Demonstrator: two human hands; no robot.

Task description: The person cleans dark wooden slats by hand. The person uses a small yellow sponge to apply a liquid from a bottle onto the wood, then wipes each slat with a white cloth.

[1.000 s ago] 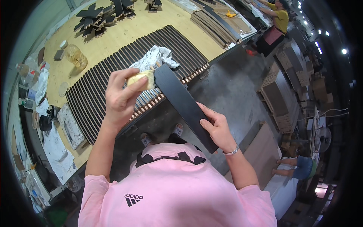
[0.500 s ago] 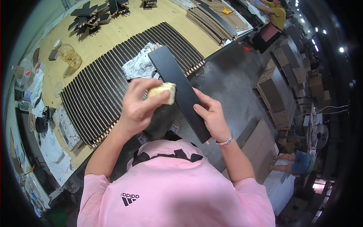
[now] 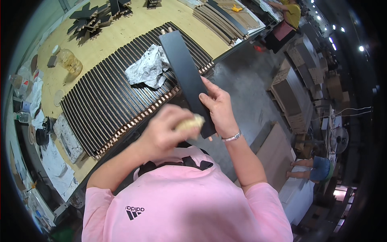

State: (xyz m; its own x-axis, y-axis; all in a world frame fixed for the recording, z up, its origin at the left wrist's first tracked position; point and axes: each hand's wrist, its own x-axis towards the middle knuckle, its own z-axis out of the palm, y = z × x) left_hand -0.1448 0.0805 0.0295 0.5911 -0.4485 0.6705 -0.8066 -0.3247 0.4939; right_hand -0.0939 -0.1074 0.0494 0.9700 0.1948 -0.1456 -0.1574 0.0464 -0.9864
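A flat black wooden board with pale dowels at its ends is tilted up in front of me. My right hand grips its right edge, thumb on the face and fingers behind. In my left hand, blurred by motion, is a pale yellow sponge beside the lower left edge of the board; whether they touch I cannot tell. Behind the board, a crumpled, stained white cloth lies on a long row of narrow black slats with pale ends.
On the pale worktable stand a jar of yellowish liquid and a stained white tray. Black crossed wooden pieces are heaped at the back. Another person is at the far right, near stacked cardboard boxes.
My left hand with the sponge has moved down and to the right, along the board's left edge toward its near end. The board has shifted slightly up and stands a little steeper.
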